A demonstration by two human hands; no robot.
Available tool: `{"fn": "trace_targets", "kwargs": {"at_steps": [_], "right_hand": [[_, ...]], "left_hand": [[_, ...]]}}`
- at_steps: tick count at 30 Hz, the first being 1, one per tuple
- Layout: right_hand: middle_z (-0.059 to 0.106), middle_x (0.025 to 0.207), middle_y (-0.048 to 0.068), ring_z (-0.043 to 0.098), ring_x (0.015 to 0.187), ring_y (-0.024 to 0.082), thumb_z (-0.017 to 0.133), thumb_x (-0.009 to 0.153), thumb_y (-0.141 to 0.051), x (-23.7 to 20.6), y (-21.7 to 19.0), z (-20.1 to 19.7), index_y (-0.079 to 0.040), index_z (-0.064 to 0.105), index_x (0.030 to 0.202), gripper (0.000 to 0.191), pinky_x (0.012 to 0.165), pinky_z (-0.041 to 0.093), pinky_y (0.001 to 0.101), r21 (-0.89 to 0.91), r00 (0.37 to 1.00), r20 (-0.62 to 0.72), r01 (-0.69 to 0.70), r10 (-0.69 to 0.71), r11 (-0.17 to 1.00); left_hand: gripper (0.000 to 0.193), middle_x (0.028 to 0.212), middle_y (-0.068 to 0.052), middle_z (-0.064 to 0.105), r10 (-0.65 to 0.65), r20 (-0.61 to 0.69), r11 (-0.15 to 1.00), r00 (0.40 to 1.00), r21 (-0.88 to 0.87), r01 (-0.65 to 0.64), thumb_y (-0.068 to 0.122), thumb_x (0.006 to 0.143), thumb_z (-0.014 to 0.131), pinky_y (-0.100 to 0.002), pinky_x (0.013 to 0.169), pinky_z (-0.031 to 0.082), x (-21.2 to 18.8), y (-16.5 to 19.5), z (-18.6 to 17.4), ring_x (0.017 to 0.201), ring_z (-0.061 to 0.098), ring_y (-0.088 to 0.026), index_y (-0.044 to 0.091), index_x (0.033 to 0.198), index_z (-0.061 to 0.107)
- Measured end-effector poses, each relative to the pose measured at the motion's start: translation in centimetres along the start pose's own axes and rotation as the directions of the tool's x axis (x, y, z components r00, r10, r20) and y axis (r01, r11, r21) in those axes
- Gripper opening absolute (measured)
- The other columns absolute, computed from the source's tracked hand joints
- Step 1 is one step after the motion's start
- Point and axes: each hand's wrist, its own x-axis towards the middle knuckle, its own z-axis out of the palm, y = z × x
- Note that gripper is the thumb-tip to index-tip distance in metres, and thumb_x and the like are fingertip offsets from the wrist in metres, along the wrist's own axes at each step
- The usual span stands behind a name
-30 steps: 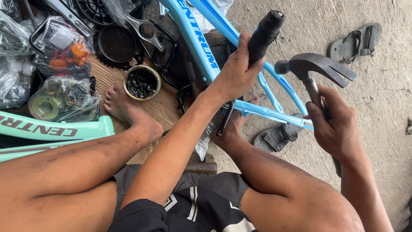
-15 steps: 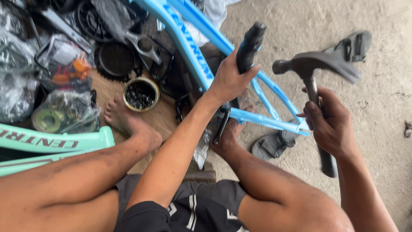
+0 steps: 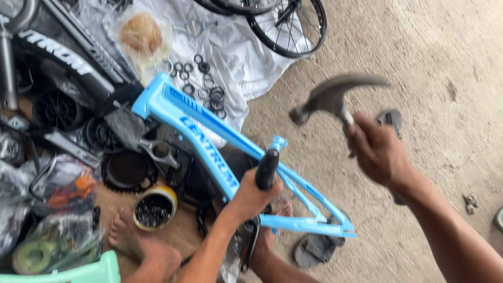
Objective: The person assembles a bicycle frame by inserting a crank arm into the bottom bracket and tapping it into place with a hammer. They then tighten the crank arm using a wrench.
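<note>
Grey concrete floor [image 3: 419,47] fills the right half of the view, with a white cloth [image 3: 246,68] spread across its upper left and bicycle parts scattered over it. A sky-blue bicycle frame [image 3: 209,141] lies diagonally from ten o'clock towards five o'clock, its rear end pinned by the person's bare foot [image 3: 270,230], apparently to keep it from shifting. A black spoked wheel [image 3: 293,26] rests at twelve o'clock. Black chainrings and cranks [image 3: 126,167] sit at nine o'clock beside clear bags of small parts [image 3: 63,188], and a round tin of small dark pieces [image 3: 153,208] stands by the other bare foot [image 3: 139,243] at seven o'clock.

The left hand [image 3: 251,196], near centre, has its fingers [image 3: 264,194] clamped around the lower end of a black cylindrical tool [image 3: 267,167], held upright against the frame; its upper end stands clear above the fingers, seemingly left exposed as a striking face.

The right hand [image 3: 377,152], at three o'clock, has its fingers closed around the handle of a claw hammer [image 3: 330,97]. The blurred head sits raised above and to the right of the black tool, well apart from it, with the handle running down into the fist. A dark sandal [image 3: 314,249] lies at five o'clock.
</note>
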Motion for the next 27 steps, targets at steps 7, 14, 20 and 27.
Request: {"fn": "trace_targets", "kwargs": {"at_steps": [7, 14, 20, 27], "right_hand": [[0.065, 0.068, 0.006, 0.064, 0.062, 0.017, 0.053, 0.100, -0.025, 1.9, 0.5, -1.7, -0.005, 0.065, 0.112, 0.026, 0.059, 0.053, 0.0363, -0.110, 0.977, 0.212, -0.011, 0.034, 0.994], [0.055, 0.057, 0.009, 0.055, 0.048, 0.022, 0.060, 0.101, -0.035, 3.6, 3.9, -3.7, -0.003, 0.061, 0.092, 0.034, 0.053, 0.050, 0.0401, -0.454, 0.913, 0.400, 0.124, 0.077, 0.882], [0.050, 0.070, -0.003, 0.052, 0.058, 0.002, 0.034, 0.111, -0.041, 6.5, 8.9, -4.5, -0.011, 0.052, 0.103, 0.035, 0.059, 0.054, 0.0253, 0.375, 0.952, 0.227, 0.107, -0.204, 0.921], [0.053, 0.067, -0.002, 0.052, 0.052, 0.005, 0.037, 0.111, -0.041, 4.8, 12.0, -3.7, -0.012, 0.053, 0.101, 0.034, 0.050, 0.049, 0.0267, -0.288, 0.846, 0.526, 0.270, -0.084, 0.919]], "left_hand": [[0.015, 0.069, 0.001, 0.062, -0.278, 0.100, 0.933, 0.955, -0.207, 0.293, 0.012, 0.089, 0.071, -0.029, 0.062, 0.053, -1.1, 2.7, 0.5, 0.065, 0.061, -0.008, 0.002, 0.084, 0.061], [0.016, 0.069, -0.002, 0.064, -0.265, 0.079, 0.963, 0.961, -0.036, 0.268, 0.014, 0.091, 0.070, -0.031, 0.063, 0.053, 0.4, 5.0, 0.2, 0.066, 0.060, -0.008, 0.000, 0.087, 0.062], [0.014, 0.071, -0.005, 0.060, -0.210, 0.041, 0.978, 0.977, 0.013, 0.210, 0.013, 0.088, 0.070, -0.033, 0.067, 0.051, -0.6, 5.1, 1.0, 0.068, 0.055, -0.012, 0.001, 0.091, 0.064], [0.015, 0.069, -0.007, 0.060, -0.220, 0.057, 0.975, 0.974, 0.041, 0.218, 0.011, 0.083, 0.070, -0.035, 0.065, 0.051, -0.7, 4.4, 1.7, 0.065, 0.057, -0.014, 0.002, 0.093, 0.063]]}}
